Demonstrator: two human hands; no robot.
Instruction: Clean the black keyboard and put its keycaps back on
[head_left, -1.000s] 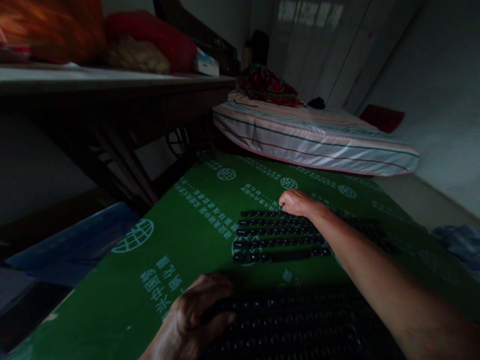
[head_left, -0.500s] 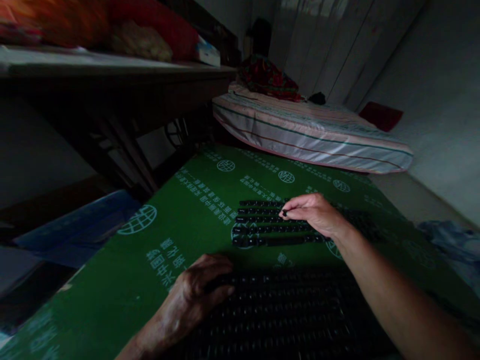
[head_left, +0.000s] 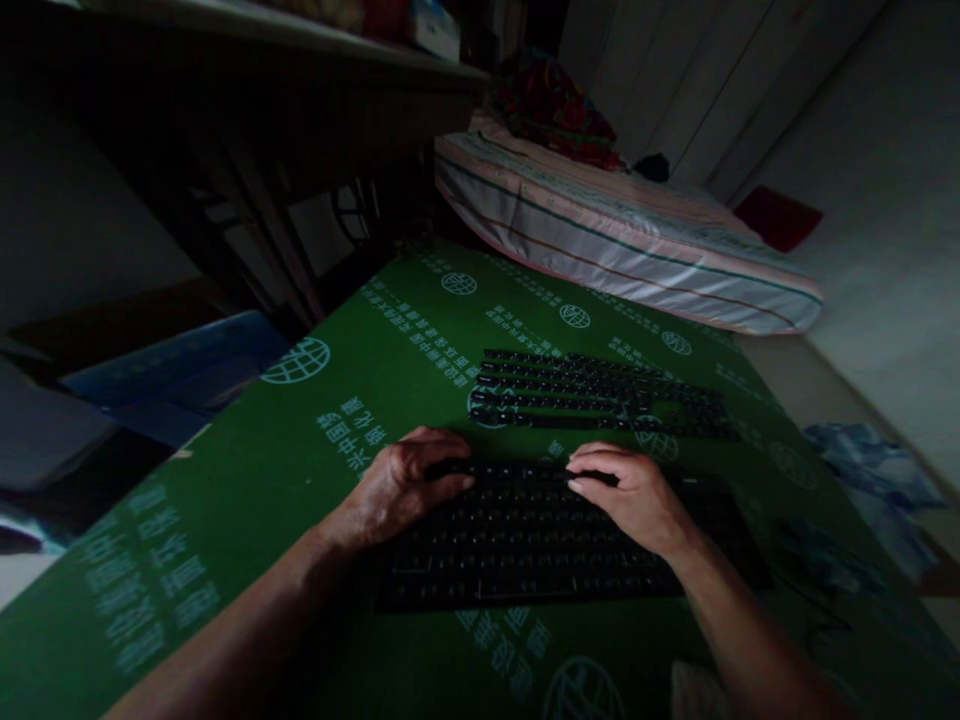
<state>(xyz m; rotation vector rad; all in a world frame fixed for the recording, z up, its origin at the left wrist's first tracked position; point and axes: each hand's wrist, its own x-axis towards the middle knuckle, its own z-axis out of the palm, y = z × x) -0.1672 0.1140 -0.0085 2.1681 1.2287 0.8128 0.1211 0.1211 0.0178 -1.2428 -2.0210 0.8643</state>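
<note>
The near black keyboard [head_left: 555, 535] lies flat on the green printed sheet [head_left: 315, 470], close to you, and both your hands are now on its far edge. Your right hand [head_left: 637, 495] has come back from the far rows of keycaps [head_left: 600, 393], where it was pinching at a key a moment ago, and its fingertips now press the near keyboard's top row; whether they carry a cap, I cannot tell. Your left hand [head_left: 401, 487] still clasps the far left corner, steadying the board. Beyond the sheet lies a striped mattress [head_left: 622, 240], far right.
</note>
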